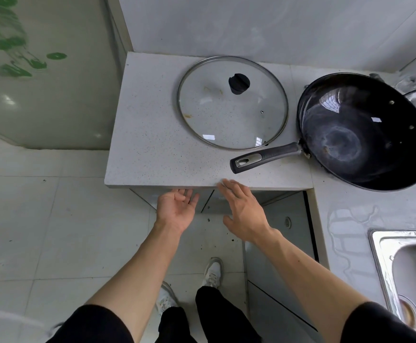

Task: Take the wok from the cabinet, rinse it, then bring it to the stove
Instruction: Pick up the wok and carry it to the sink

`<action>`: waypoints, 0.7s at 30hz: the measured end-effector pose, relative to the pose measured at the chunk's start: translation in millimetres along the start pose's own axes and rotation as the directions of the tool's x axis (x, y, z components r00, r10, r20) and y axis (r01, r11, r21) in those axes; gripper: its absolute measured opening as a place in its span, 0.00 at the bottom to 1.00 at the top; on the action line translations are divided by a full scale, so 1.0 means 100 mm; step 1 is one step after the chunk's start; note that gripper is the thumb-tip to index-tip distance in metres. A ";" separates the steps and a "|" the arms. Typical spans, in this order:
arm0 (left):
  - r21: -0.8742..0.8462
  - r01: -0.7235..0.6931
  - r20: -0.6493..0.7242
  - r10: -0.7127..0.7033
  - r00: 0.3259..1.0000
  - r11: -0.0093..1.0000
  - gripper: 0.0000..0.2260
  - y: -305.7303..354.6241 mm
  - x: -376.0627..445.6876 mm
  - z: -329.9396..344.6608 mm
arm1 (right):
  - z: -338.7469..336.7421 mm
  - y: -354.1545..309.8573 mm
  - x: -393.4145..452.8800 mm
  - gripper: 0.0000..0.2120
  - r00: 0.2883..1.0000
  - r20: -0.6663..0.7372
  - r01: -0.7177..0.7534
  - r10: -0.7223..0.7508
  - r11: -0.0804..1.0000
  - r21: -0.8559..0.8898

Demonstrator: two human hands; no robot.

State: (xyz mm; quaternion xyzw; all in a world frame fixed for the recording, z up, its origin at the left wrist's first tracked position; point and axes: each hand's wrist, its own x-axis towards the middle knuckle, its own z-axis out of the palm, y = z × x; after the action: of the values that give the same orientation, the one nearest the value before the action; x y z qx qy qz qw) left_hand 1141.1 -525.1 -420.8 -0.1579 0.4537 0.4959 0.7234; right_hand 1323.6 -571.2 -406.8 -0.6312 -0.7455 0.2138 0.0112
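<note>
A black wok (pixel 365 129) rests upright on the right part of the white speckled counter (pixel 152 144), its long dark handle (pixel 264 157) pointing left toward the counter's front edge. Beside it on the left lies a glass lid (pixel 231 102) with a black knob. My left hand (pixel 177 210) is held palm up below the counter's front edge, fingers apart, holding nothing. My right hand (pixel 243 209) hovers palm down at that same edge, fingers spread and empty, a little below the wok handle's tip. Cabinet doors (pixel 212 201) sit under the counter behind both hands.
A steel sink (pixel 405 268) is set in the wet counter at lower right. A tall cabinet panel (pixel 281 233) runs down the right side. White floor tiles lie to the left, and my shoes (pixel 213 271) stand below. A glossy wall with green leaf prints (pixel 11 43) fills the upper left.
</note>
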 end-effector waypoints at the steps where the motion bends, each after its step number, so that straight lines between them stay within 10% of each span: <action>1: 0.004 0.006 0.005 -0.006 1.000 1.000 0.27 0.02 -0.02 -0.01 | 0.00 -0.01 0.00 0.41 1.000 0.003 -0.004 0.004 1.000 -0.001; 11: 0.460 0.002 0.129 -0.069 0.989 0.888 0.20 0.22 -0.45 -0.13 | -0.09 -0.26 -0.31 0.36 0.991 0.011 -0.130 0.131 0.971 0.202; 21: 0.810 -0.521 0.528 0.052 0.848 0.270 0.07 0.04 -1.14 0.69 | -0.64 -0.31 -1.34 0.31 0.897 -0.193 -0.340 0.399 0.898 0.278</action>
State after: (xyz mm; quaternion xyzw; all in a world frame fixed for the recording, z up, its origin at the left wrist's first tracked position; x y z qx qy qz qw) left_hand 1161.0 -542.1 -290.2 0.4795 0.5166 0.2880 0.6483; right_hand 1339.9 -681.5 -304.4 -0.7775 -0.5729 0.2198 0.1375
